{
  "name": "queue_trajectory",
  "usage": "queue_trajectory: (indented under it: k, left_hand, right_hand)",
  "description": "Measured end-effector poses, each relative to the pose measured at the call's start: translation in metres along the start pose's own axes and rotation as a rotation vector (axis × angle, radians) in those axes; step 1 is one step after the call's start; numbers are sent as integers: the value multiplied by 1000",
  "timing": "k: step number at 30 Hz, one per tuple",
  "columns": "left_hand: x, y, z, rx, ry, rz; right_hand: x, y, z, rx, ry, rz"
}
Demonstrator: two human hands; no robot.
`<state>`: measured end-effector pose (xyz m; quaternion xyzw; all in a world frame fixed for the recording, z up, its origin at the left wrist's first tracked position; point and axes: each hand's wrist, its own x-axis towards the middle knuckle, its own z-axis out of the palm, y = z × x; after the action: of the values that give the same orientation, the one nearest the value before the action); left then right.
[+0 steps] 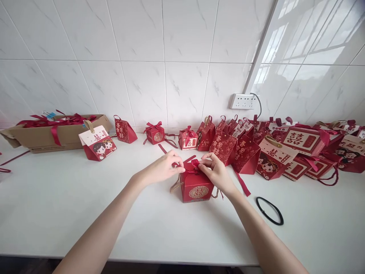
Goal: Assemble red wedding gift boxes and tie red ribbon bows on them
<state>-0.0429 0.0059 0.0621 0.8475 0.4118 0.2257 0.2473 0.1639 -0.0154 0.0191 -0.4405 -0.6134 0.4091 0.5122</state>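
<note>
I have both bare hands working at a red paper box with a round gold emblem (197,193), which stands upright just below the centre of the frame on a smooth white tabletop (148,236). Twisted tan rope handles (176,183) hang at its two sides, and a shiny dark red ribbon (195,163) lies gathered across its top.

My left hand (167,168), coming up from the lower left, has a narrow grip: thumb and fingertips pinch a piece of that ribbon beside the box's upper left corner. My right hand (216,169), reaching in from the lower right, has its thumb against the ribbon's loop with the forefinger curled close by; I cannot tell whether the two clamp it.

At the left edge I see an open brown cardboard carton (54,144) heaped with red ribbons. Right of it sits a pink and red box with cartoon faces (98,144), then a red wedge-shaped box with gold lettering (125,131). Behind my hands, near the centre, stand a small red box with a bow (155,135) and a red box with a cream label (188,141). A crowd of red gift boxes fills the right of the frame, and a black elastic loop (282,218) lies in front of them.
</note>
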Motion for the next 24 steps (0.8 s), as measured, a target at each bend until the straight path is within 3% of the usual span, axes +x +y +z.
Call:
queue_trajectory:
  k: [3,7,15,20,24]
  left_hand:
    - [4,10,-2,-29,24,23]
    - [13,28,-1,-113,-66,22]
    - [32,61,-4,88,-160,1]
    - [42,56,-8,166,-126,25]
    - [45,31,3,-26,-44,25]
  right_hand:
    - [0,-2,1,39,-9,38]
    - [0,-5,2,-49,-28,15]
    - [1,-2,0,-258,-12,-152]
    - [1,-2,0,-223,-48,-118]
    - [1,-3,1,-150,-75,-104]
